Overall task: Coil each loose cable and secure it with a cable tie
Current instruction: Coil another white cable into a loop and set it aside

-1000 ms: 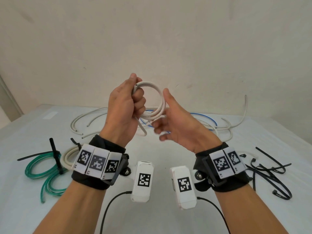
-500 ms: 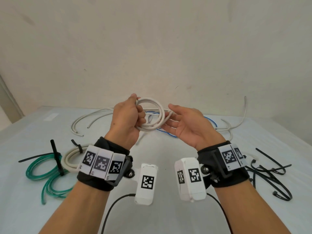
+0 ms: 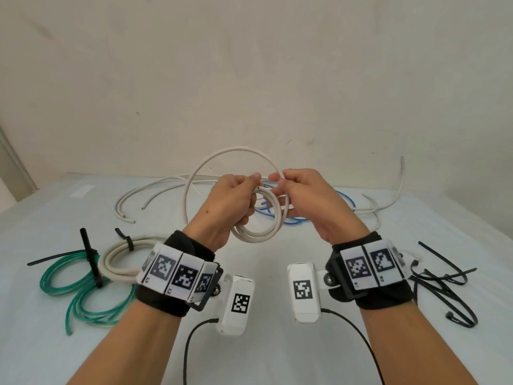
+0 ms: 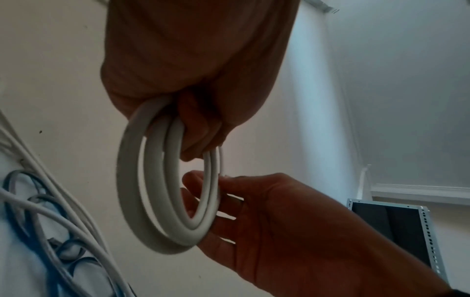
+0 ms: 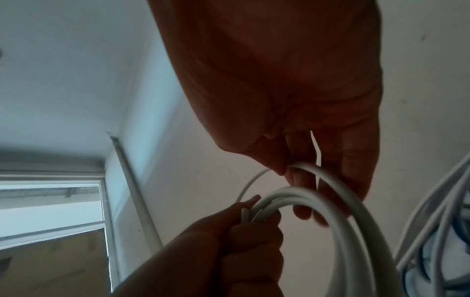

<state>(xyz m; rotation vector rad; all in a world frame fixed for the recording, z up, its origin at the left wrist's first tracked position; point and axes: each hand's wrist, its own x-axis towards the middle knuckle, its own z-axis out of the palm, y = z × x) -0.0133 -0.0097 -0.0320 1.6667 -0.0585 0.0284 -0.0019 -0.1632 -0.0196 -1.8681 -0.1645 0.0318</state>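
The left hand point(image 3: 227, 201) is gripping the white coil point(image 3: 256, 218) above the table point(image 3: 277, 351); the right hand point(image 3: 302, 195), open-palmed half a second ago, is now pinching a new big loop onto it, so coiling is nearly done, tie next

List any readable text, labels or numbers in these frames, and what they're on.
No legible words, brands or numbers.
Left wrist band tags: black-and-white square code patterns; small characters under them, too small to read.
Right wrist band tags: same, tiny marks unreadable.
Left wrist camera and right wrist camera: one code pattern each, no text.
White cable coil, cable ties: no print visible.
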